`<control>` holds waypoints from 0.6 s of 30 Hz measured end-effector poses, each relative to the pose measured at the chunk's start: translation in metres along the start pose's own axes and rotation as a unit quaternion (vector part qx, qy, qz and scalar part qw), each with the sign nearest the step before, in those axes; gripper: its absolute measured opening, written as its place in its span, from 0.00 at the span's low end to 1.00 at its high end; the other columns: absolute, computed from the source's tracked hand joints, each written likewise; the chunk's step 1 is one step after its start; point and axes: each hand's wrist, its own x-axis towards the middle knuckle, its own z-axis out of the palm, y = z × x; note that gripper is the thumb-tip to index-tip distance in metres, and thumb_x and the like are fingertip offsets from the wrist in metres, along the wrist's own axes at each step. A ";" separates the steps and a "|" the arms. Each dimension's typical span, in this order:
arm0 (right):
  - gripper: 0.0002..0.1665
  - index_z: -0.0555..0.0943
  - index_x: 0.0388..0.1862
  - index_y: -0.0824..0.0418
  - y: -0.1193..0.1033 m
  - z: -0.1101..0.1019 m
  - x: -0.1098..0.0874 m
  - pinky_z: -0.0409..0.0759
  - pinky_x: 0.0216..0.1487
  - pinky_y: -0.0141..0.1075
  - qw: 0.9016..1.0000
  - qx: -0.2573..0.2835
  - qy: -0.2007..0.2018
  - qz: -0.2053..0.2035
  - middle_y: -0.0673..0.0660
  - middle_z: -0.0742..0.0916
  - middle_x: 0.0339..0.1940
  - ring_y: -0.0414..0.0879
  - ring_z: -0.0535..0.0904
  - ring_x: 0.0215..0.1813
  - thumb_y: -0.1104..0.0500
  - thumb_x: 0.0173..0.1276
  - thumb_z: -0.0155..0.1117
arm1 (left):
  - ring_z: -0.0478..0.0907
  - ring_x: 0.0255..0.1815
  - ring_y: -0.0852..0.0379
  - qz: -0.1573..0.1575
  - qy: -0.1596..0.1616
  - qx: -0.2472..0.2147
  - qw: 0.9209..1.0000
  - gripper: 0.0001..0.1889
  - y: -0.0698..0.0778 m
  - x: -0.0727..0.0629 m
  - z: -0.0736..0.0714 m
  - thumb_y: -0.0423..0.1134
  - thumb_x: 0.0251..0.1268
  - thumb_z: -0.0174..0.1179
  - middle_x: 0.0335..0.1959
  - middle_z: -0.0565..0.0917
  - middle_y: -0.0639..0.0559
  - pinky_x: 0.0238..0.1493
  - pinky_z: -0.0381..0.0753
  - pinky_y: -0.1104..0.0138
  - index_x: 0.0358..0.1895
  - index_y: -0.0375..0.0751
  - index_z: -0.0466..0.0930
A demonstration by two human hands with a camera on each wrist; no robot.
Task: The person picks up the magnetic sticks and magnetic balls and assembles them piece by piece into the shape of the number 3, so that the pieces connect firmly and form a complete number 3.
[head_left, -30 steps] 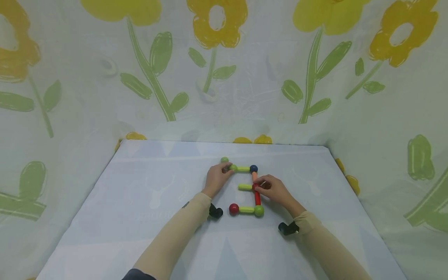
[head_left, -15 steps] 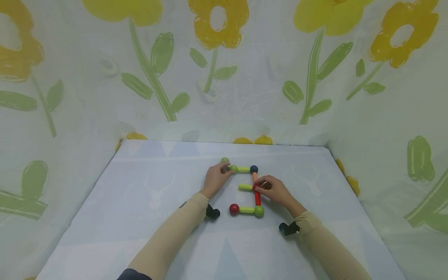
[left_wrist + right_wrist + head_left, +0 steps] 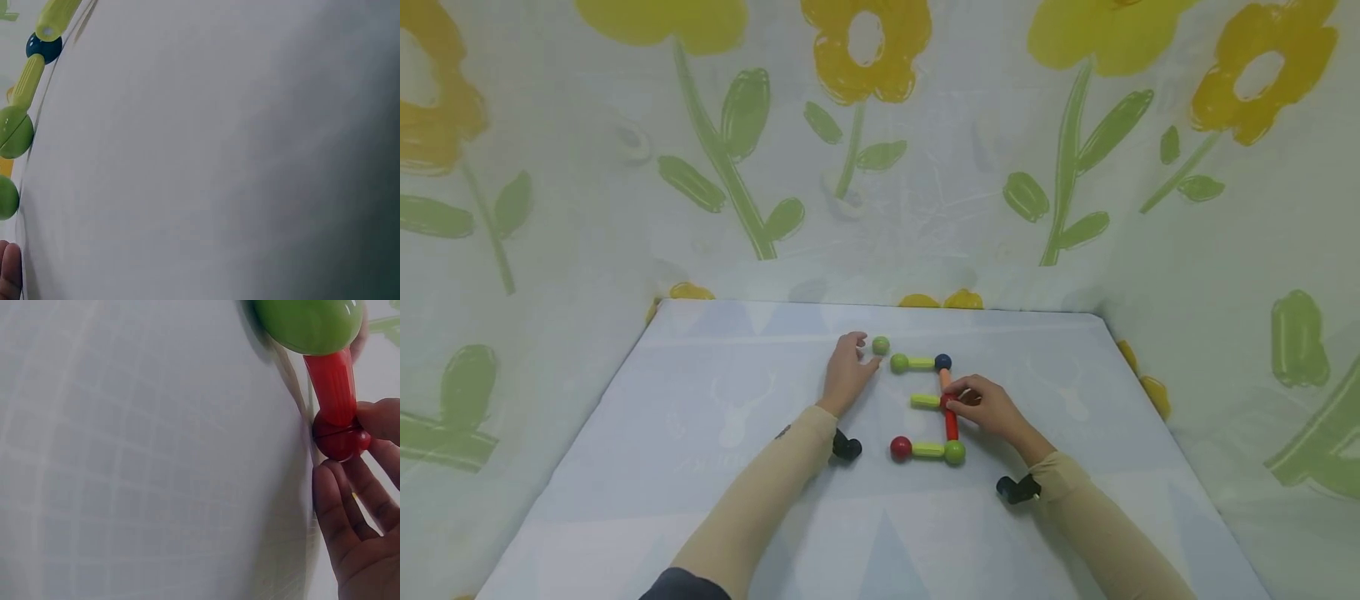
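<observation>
A figure of balls and rods lies on the table. Its right side runs from a blue ball [image 3: 943, 362] down an orange rod [image 3: 945, 380], a red ball [image 3: 337, 442] and a red rod [image 3: 952, 426] to a green ball [image 3: 954, 452]. Yellow-green rods reach left from these three balls; the top one ends in a green ball [image 3: 899, 363], the bottom one in another red ball [image 3: 901, 448]. My right hand [image 3: 988, 406] pinches the middle red ball between thumb and fingers. My left hand [image 3: 847, 374], fingers spread, is beside a loose green ball [image 3: 881, 345], apparently without gripping it.
The white table [image 3: 647, 433] has its far edge against a flower-printed cloth [image 3: 925, 183], which also hangs at both sides. Black wrist cameras [image 3: 847, 448] are strapped under both wrists, close above the tabletop.
My left hand has let go of the green ball at the figure's top left and moved left and slightly away, beside the loose green ball. My right hand has stayed in place.
</observation>
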 end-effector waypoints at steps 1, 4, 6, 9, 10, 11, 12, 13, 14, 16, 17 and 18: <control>0.13 0.85 0.51 0.57 0.000 0.000 0.000 0.82 0.51 0.44 1.000 -0.001 0.000 0.000 0.52 0.85 0.46 0.48 0.82 0.47 0.57 0.69 0.71 | 0.78 0.52 0.50 0.001 -0.003 0.005 1.000 0.28 0.000 0.001 0.000 0.40 0.66 0.69 0.56 0.78 0.46 0.54 0.78 0.59 0.67 0.39 0.72; 0.12 0.85 0.50 0.57 -0.001 0.000 0.000 0.82 0.51 0.44 1.000 0.001 0.000 -0.001 0.52 0.85 0.46 0.48 0.82 0.47 0.58 0.69 0.71 | 0.78 0.53 0.50 0.004 -0.011 0.015 1.000 0.29 0.002 0.003 -0.002 0.40 0.66 0.69 0.59 0.79 0.45 0.55 0.78 0.58 0.68 0.40 0.72; 0.12 0.85 0.50 0.57 -0.001 0.000 0.000 0.82 0.51 0.44 1.000 0.002 -0.001 0.000 0.52 0.85 0.46 0.48 0.82 0.47 0.58 0.69 0.71 | 0.79 0.54 0.50 0.004 -0.017 0.021 1.000 0.29 0.002 0.005 -0.002 0.41 0.67 0.69 0.60 0.79 0.46 0.55 0.78 0.58 0.69 0.41 0.71; 0.12 0.85 0.50 0.57 -0.002 0.000 0.000 0.82 0.52 0.44 1.000 0.002 0.000 0.000 0.52 0.85 0.46 0.48 0.82 0.47 0.58 0.69 0.71 | 0.80 0.53 0.51 0.010 -0.020 0.032 0.999 0.29 0.000 0.008 -0.001 0.43 0.68 0.69 0.61 0.80 0.47 0.55 0.78 0.58 0.70 0.44 0.72; 0.12 0.85 0.50 0.57 -0.002 0.000 0.000 0.82 0.52 0.44 1.000 0.001 0.000 0.002 0.52 0.85 0.46 0.48 0.82 0.47 0.58 0.69 0.71 | 0.80 0.53 0.51 0.014 -0.021 0.035 0.999 0.29 -0.001 0.010 0.000 0.43 0.68 0.69 0.61 0.81 0.48 0.54 0.78 0.58 0.70 0.44 0.73; 0.12 0.85 0.50 0.57 -0.003 0.000 0.000 0.82 0.52 0.44 1.000 0.000 0.001 0.004 0.52 0.85 0.46 0.48 0.81 0.48 0.58 0.69 0.71 | 0.80 0.53 0.51 0.018 -0.022 0.040 0.999 0.28 -0.001 0.011 0.000 0.44 0.68 0.69 0.61 0.81 0.48 0.54 0.79 0.58 0.70 0.45 0.74; 0.12 0.85 0.51 0.56 -0.003 0.000 0.000 0.82 0.52 0.45 1.000 0.001 0.001 0.006 0.52 0.85 0.46 0.48 0.81 0.48 0.58 0.69 0.71 | 0.81 0.52 0.51 0.022 -0.022 0.043 0.999 0.28 -0.002 0.011 0.001 0.44 0.68 0.69 0.61 0.81 0.48 0.54 0.79 0.58 0.69 0.46 0.74; 0.12 0.85 0.51 0.56 -0.002 0.000 0.000 0.82 0.52 0.44 1.000 -0.001 0.002 0.007 0.52 0.85 0.46 0.48 0.81 0.48 0.58 0.69 0.71 | 0.81 0.52 0.52 0.026 -0.024 0.048 0.998 0.28 -0.002 0.012 0.001 0.44 0.68 0.69 0.61 0.81 0.48 0.53 0.79 0.58 0.69 0.47 0.75; 0.12 0.85 0.51 0.56 -0.002 0.000 0.000 0.82 0.52 0.44 1.000 -0.001 0.002 0.009 0.52 0.85 0.46 0.48 0.81 0.48 0.58 0.69 0.71 | 0.81 0.52 0.52 0.029 -0.025 0.050 0.998 0.27 -0.002 0.013 0.002 0.44 0.68 0.69 0.60 0.82 0.49 0.53 0.79 0.57 0.69 0.48 0.75; 0.12 0.85 0.51 0.56 -0.003 0.001 0.000 0.82 0.53 0.44 1.000 -0.001 0.003 0.011 0.52 0.85 0.46 0.48 0.81 0.48 0.58 0.69 0.71 | 0.81 0.51 0.52 0.032 -0.028 0.052 0.998 0.26 -0.002 0.013 0.002 0.44 0.68 0.69 0.60 0.82 0.49 0.52 0.79 0.57 0.68 0.49 0.76; 0.12 0.85 0.51 0.56 -0.002 0.001 0.000 0.82 0.53 0.44 1.000 -0.002 0.002 0.010 0.51 0.85 0.46 0.48 0.81 0.48 0.58 0.70 0.71 | 0.81 0.50 0.52 0.031 -0.029 0.053 0.998 0.26 -0.002 0.013 0.002 0.44 0.68 0.69 0.59 0.82 0.49 0.51 0.79 0.58 0.68 0.49 0.77; 0.12 0.85 0.51 0.57 -0.002 0.001 0.000 0.82 0.53 0.44 1.000 -0.002 0.002 0.010 0.52 0.85 0.46 0.48 0.81 0.48 0.58 0.70 0.71 | 0.81 0.50 0.53 0.032 -0.030 0.052 0.998 0.25 -0.002 0.014 0.003 0.44 0.68 0.68 0.58 0.83 0.50 0.51 0.79 0.58 0.67 0.50 0.78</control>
